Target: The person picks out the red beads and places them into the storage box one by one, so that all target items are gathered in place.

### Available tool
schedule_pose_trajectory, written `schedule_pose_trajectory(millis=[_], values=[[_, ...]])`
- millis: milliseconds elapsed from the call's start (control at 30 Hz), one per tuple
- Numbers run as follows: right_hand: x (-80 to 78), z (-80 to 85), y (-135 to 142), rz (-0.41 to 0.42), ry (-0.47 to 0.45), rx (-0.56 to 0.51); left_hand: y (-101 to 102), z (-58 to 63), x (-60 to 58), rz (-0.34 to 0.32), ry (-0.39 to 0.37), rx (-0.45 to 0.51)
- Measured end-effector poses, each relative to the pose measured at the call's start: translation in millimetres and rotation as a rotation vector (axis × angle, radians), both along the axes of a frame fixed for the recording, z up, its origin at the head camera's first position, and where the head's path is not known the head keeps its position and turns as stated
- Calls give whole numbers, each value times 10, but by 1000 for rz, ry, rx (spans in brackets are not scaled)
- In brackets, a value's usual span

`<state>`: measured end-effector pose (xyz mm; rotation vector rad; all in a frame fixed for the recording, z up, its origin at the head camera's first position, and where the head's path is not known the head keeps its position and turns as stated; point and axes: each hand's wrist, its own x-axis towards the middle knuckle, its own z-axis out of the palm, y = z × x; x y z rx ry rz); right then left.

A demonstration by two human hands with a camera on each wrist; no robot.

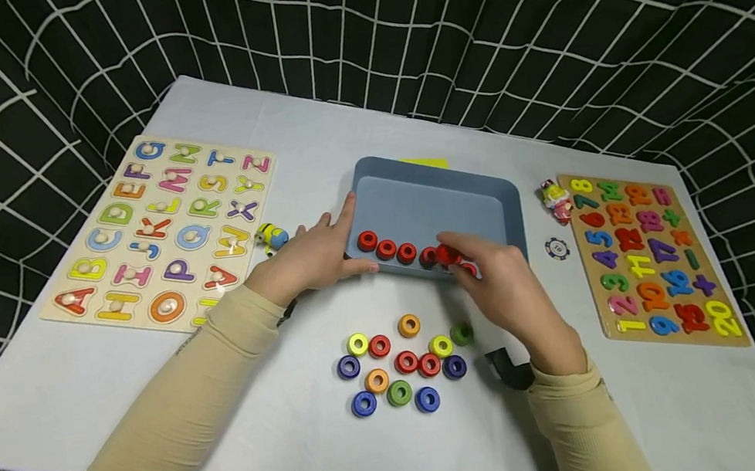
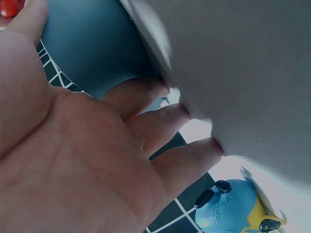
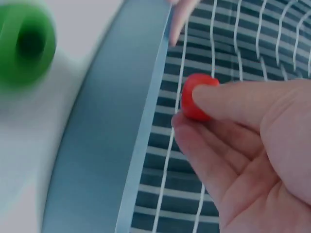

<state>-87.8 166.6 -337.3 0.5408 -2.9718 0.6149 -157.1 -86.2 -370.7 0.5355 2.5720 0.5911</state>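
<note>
A blue-grey tray (image 1: 440,205) lies at the middle of the table, with several red rings (image 1: 386,249) in a row along its near side. Over the right part of that row, my right hand (image 1: 505,283) pinches another red ring (image 3: 192,99) between thumb and fingers. My left hand (image 1: 310,257) rests at the tray's left corner, its thumb along the near rim and its fingertips touching the white table. Part of the row is hidden behind the right hand. Loose rings in red, orange, yellow, green and blue, such as an orange ring (image 1: 409,325), lie in front of the tray.
A wooden letter board (image 1: 141,251) lies to the left and a number board (image 1: 656,258) to the right. A minion figure (image 1: 272,236) stands by the left hand. Right of the tray are another small figure (image 1: 557,201) and a poker chip (image 1: 557,248). Yellow paper (image 1: 432,162) shows behind the tray.
</note>
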Motion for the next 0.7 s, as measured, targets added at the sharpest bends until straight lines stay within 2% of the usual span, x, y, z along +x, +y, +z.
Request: schedule_pose_trajectory(millis=[133,233,433,700], values=[[-91,-63,206,-133,1,-5,4,-2,-1,5,-6,4],[-134,-116,288,-192,-4,-14,7,-4,-1,8,-6,5],[-177,-201,347,-230,-37,6,8,-13,-5,6,-7,-1],[-148,-129,386,-246,-34,-20,4,-26,-12,7,-2,3]])
